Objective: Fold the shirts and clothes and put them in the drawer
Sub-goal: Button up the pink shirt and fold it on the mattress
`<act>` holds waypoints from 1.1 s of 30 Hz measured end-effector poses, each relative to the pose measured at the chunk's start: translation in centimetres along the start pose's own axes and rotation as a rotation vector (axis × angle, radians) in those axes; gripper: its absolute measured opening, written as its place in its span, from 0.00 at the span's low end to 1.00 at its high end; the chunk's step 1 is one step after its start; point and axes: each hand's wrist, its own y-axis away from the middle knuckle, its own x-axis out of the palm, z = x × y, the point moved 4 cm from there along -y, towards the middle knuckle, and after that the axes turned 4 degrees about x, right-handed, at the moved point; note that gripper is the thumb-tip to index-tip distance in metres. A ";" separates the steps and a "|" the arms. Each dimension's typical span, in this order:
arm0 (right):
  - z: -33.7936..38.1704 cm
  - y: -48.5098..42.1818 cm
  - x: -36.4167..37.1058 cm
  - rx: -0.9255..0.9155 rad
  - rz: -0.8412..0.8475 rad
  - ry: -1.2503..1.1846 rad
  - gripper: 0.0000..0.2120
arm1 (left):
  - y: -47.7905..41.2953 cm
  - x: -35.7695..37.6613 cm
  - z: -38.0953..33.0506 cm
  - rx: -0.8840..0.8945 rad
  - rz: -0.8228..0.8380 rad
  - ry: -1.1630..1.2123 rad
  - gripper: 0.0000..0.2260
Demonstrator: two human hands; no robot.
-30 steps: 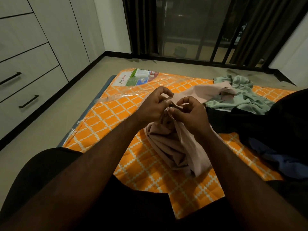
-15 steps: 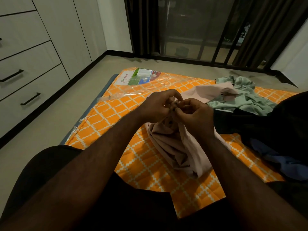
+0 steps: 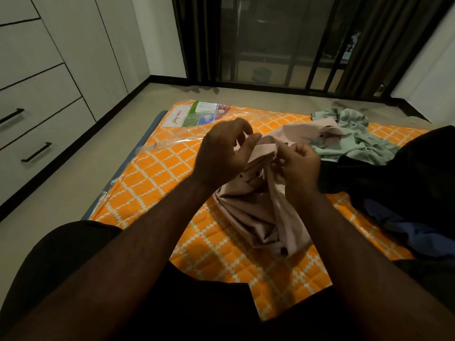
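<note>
I count four garments on the orange mattress: one pink button shirt, one green shirt, one black, one blue. Left hand and right hand each pinch the pink shirt's front edge, fingers curled. Two drawer handles visible left.

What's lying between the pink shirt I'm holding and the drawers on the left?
In the head view, orange patterned mattress, its blue edge, then bare floor separate the pink shirt from the drawers; no clothing lies there.
</note>
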 end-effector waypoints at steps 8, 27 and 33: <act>1.1 -0.7 -0.6 0.198 -0.109 -0.444 0.10 | 6.8 7.1 2.8 -0.059 0.932 -0.251 0.34; 1.4 -2.2 0.0 0.334 0.150 -0.623 0.04 | 4.7 6.2 3.4 -0.160 0.367 -0.019 0.13; 1.6 0.7 2.0 0.289 0.262 -0.423 0.03 | 4.4 5.6 3.0 -0.295 0.210 0.145 0.15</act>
